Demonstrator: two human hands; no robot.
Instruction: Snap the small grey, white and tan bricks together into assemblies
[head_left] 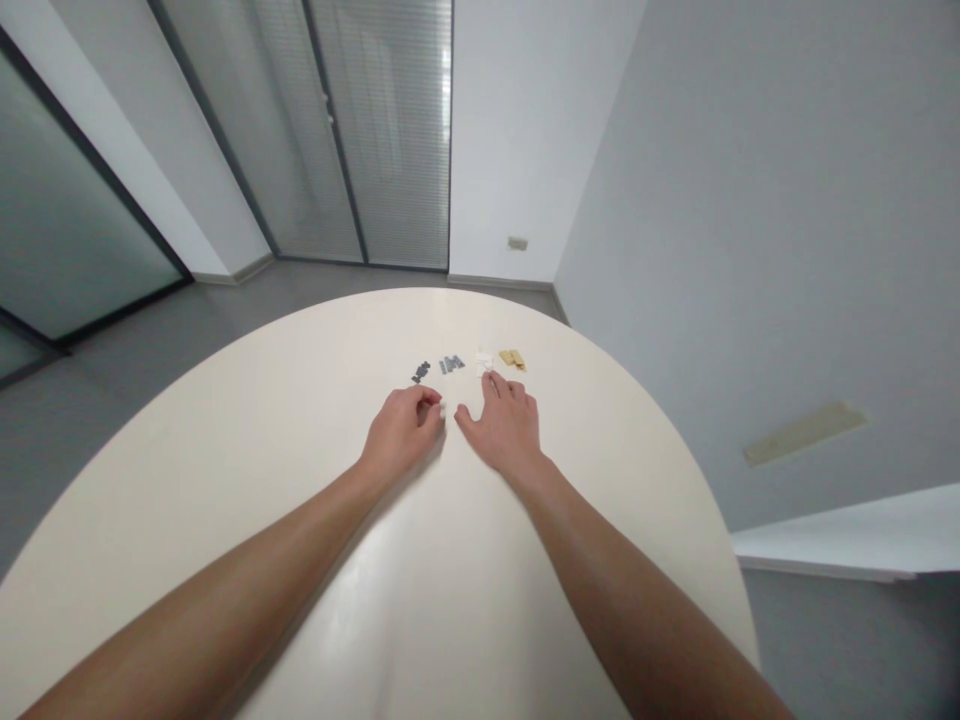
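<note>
My left hand [405, 428] is closed in a pinch, with a small white piece [443, 408] at its thumb and fingertips. To its right, my right hand [506, 422] has its fingers apart, and its fingertips reach the near edge of a group of small white pieces [484, 359]. Just beyond the left hand lies a cluster of small black pieces [421, 372]. Several grey pieces [451, 365] sit between the black and white groups. Tan-yellow pieces [513, 358] lie at the right end of this row. Their exact kind is too small to make out.
Everything rests on a round white table [315, 400] with a curved far edge. Beyond it are a glass partition with blinds [390, 130] and a white wall with a socket plate [517, 243]. A grey wall [750, 220] with a strip of tape [806, 433] stands to the right.
</note>
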